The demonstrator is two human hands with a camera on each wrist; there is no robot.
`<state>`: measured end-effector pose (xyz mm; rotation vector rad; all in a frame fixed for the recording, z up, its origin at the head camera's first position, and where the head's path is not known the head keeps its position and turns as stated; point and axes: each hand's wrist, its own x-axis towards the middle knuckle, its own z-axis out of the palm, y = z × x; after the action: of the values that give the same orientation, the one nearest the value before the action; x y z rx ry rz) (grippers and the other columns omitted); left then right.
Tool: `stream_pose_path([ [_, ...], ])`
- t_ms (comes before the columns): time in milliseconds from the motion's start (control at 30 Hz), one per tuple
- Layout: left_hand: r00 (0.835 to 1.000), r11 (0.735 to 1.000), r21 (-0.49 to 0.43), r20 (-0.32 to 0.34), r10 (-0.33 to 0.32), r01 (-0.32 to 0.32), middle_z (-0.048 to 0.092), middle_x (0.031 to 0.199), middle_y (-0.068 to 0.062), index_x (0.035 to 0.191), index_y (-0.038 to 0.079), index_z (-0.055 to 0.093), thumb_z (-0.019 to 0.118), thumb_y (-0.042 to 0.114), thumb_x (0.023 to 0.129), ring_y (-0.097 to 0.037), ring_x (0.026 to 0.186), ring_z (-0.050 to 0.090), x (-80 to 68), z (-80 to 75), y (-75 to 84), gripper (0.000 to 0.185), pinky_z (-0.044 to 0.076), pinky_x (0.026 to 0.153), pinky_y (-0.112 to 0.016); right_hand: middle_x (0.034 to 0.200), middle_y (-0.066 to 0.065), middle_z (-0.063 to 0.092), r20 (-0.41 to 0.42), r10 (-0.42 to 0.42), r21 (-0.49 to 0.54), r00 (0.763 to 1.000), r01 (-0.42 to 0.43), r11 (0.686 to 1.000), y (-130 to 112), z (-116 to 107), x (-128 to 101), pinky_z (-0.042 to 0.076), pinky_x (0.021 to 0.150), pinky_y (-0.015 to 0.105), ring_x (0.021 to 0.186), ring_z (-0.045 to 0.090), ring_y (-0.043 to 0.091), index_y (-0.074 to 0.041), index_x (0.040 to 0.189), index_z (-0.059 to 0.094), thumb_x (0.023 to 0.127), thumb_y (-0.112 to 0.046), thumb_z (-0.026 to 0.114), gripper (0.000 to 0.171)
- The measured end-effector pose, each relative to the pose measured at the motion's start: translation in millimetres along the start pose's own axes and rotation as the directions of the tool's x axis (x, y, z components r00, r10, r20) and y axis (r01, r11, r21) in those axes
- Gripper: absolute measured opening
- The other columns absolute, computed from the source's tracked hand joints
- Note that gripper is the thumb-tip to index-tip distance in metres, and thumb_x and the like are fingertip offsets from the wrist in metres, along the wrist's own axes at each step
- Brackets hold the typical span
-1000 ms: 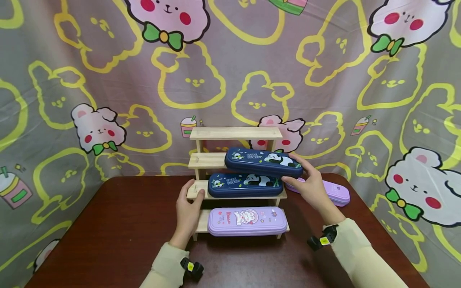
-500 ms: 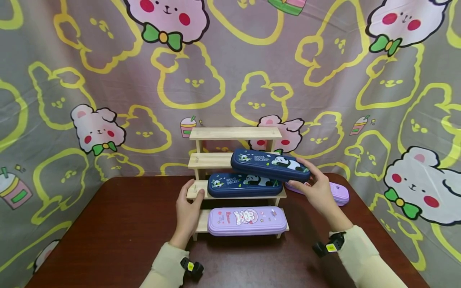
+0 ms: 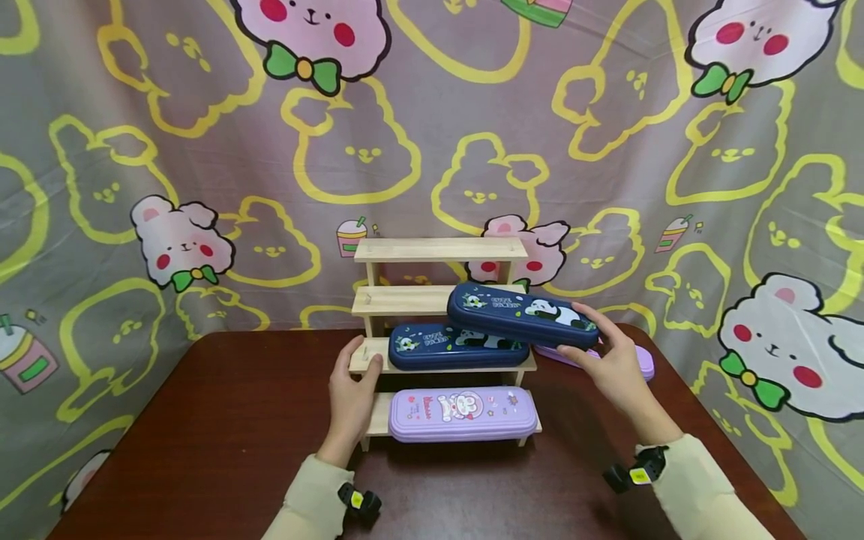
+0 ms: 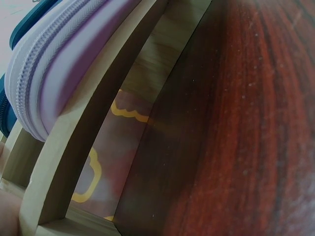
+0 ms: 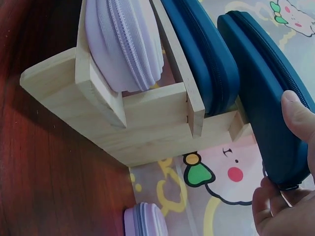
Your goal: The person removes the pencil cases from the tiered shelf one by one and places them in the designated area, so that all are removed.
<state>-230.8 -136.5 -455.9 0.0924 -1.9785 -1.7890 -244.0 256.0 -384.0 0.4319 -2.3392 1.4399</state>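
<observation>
Head: right hand (image 3: 617, 367) pinches the held navy case (image 3: 523, 315) by its right end, which juts past the wooden stand (image 3: 442, 249); case slants down rightward, overlapping the shelved navy case (image 3: 421, 349) in view. Left hand (image 3: 351, 390) grips the stand's left edge. Front purple case (image 3: 463, 415) nearly reaches its shelf's right edge; table (image 3: 202, 420) stretches broadly leftward. Far purple case (image 3: 646, 364) partly behind right hand.

Left wrist: front purple case overhangs its shelf edge; only a sliver of hand, grip unreadable here.

Right wrist: thumb and fingers hold the case end; contact with shelved case unclear.
</observation>
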Motion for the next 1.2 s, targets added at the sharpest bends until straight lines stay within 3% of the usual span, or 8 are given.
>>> stream_pose_path([
  [367, 1.0, 1.0, 0.017, 0.015, -0.027, 0.026, 0.046, 0.146, -0.003, 0.143, 0.018, 0.05, 0.066, 0.026, 0.096, -0.019, 0.138, 0.033, -0.9, -0.8, 1.3, 0.05, 0.026, 0.112, -0.047, 0.143, 0.014, 0.042, -0.009, 0.018, -0.007, 1.0, -0.018, 1.0, 6.6, -9.2, -11.8, 0.047, 0.085, 0.013, 0.111, 0.051, 0.024, -0.022, 0.15, 0.044, 0.088, -0.013, 0.076, 0.071],
  [567, 1.0, 1.0, 0.018, 0.013, -0.023, 0.023, 0.046, 0.146, -0.004, 0.143, 0.017, 0.05, 0.066, 0.025, 0.096, -0.019, 0.138, 0.034, -1.0, -1.0, 2.0, 0.05, 0.026, 0.112, -0.046, 0.14, 0.012, 0.045, -0.039, 0.019, -0.056, 0.999, -0.021, 0.998, 10.9, -15.9, -17.8, 0.047, 0.083, 0.012, 0.107, 0.052, 0.019, -0.021, 0.149, 0.045, 0.087, -0.013, 0.078, 0.071],
  [1200, 1.0, 1.0, 0.012, 0.014, -0.016, 0.015, 0.046, 0.146, -0.005, 0.143, 0.016, 0.049, 0.066, 0.025, 0.097, -0.021, 0.138, 0.034, -0.3, -1.0, 0.9, 0.05, 0.026, 0.112, -0.047, 0.135, 0.005, 0.045, -0.062, 0.054, -0.054, 0.997, -0.058, 0.997, 23.2, -38.5, -38.1, 0.048, 0.081, 0.012, 0.104, 0.052, 0.01, -0.018, 0.148, 0.046, 0.087, -0.008, 0.077, 0.07],
])
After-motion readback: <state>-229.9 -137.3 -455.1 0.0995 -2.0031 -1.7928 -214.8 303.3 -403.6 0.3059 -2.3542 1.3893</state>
